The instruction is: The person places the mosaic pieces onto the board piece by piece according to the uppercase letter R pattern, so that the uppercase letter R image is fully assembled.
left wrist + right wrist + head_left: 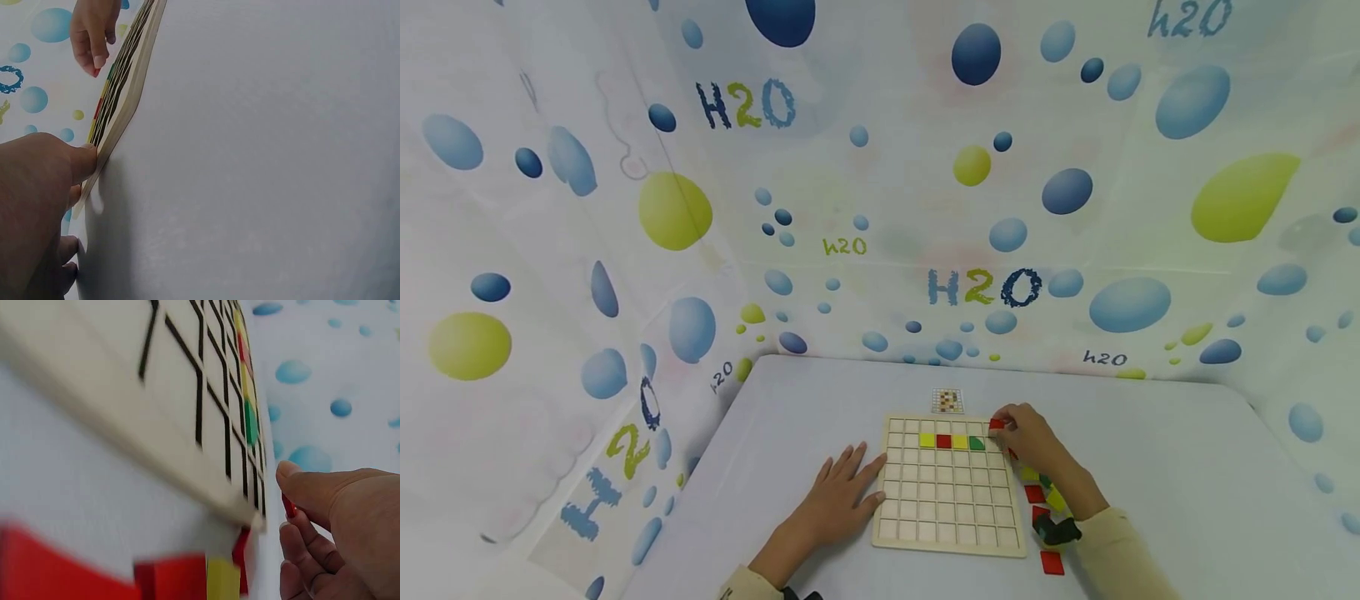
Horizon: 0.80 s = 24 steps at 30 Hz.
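A wooden grid board [948, 508] lies on the table. In its second row sit a yellow tile [927, 440], a red tile [943, 442], another yellow tile [960, 442] and a green tile with a rounded edge [976, 443]. My left hand [842, 498] rests with fingers spread, thumb and index touching the board's left edge. Over the board's far right corner, my right hand [1030, 435] pinches a red tile [996, 424] between thumb and fingers. The right wrist view shows this held red tile [288, 505] mostly hidden by the fingertips.
Loose red, yellow and green tiles lie along the board's right side, including a red one [1052, 562] nearest me. Beyond the board is a small printed pattern card [947, 401]. A sheet with H2O drops [985, 287] hangs behind the white table [1157, 483].
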### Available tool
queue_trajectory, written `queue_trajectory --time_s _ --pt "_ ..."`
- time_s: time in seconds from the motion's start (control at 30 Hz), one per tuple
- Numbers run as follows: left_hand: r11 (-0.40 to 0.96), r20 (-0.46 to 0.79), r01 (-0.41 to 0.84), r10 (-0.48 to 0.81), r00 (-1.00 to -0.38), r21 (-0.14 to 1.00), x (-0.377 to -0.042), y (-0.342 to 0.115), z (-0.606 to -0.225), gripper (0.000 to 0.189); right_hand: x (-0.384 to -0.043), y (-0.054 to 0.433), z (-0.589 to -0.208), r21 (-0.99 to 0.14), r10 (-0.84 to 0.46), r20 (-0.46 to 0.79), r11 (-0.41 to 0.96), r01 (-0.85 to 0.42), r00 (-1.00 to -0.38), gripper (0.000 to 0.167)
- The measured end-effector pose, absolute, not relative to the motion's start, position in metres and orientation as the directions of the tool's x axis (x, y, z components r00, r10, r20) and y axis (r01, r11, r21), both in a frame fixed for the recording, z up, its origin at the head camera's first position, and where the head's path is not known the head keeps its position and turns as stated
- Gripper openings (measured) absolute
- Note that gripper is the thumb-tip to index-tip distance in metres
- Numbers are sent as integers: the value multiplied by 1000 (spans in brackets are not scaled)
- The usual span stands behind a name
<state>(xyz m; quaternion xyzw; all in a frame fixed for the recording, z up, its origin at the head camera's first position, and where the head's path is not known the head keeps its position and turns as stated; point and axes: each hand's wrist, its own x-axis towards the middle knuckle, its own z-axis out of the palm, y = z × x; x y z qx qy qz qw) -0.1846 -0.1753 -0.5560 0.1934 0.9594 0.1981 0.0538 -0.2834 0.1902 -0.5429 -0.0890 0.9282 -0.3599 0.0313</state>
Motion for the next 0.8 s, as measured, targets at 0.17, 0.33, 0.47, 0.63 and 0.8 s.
queue_trajectory --time_s 0.17,0.33,0.47,0.63,0.8 --pt "850 -31 346 389 -921 398 -185 -174 -556 63 -279 163 -544 -657 -223 10 734 -174 -975 25" --pt "858 -30 342 382 -924 383 -184 -174 -557 63 -272 140 -547 -614 -298 87 735 -287 -951 22" --pt "857 -26 345 383 -923 383 -185 -174 -557 62 -264 121 -548 -587 -315 118 743 -322 -942 26" --pt "858 -28 346 384 -923 379 -185 -174 -557 62 -256 101 -550 -544 -359 179 740 -396 -916 22" --pt "852 -21 352 390 -921 388 -184 -174 -556 62 -249 85 -551 -462 -381 225 769 -442 -897 17"
